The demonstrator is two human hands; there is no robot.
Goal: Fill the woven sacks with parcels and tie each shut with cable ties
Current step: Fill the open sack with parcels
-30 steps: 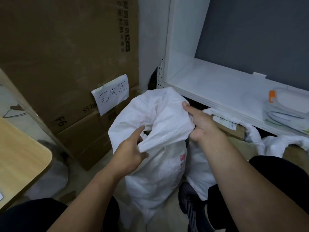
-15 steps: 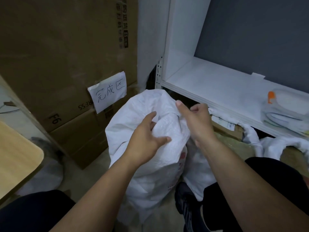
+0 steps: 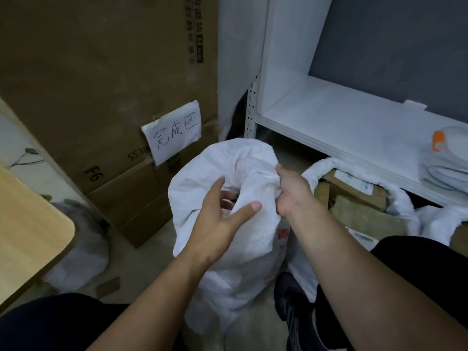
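Observation:
A full white woven sack [image 3: 235,252] stands on the floor between my knees, its top bunched and folded over. My right hand [image 3: 293,191] grips the gathered mouth fabric on its right side, fingers curled into the cloth. My left hand [image 3: 222,219] is spread over the near side of the mouth, thumb and fingers straight, touching the fabric. A second white sack [image 3: 402,206] lies open to the right with brown cardboard parcels [image 3: 359,196] inside. No cable tie shows.
Large cardboard boxes [image 3: 101,84] with a handwritten paper sign [image 3: 174,133] stand behind the sack. A white shelf [image 3: 354,127] runs along the right, holding white packets [image 3: 448,160]. A wooden table corner [image 3: 27,224] sits at left. My dark shoe [image 3: 293,300] is beside the sack.
My left hand has let go of the fabric it was gripping and now lies spread open on it. My right hand has kept its grip while the sack's top was bunched closer.

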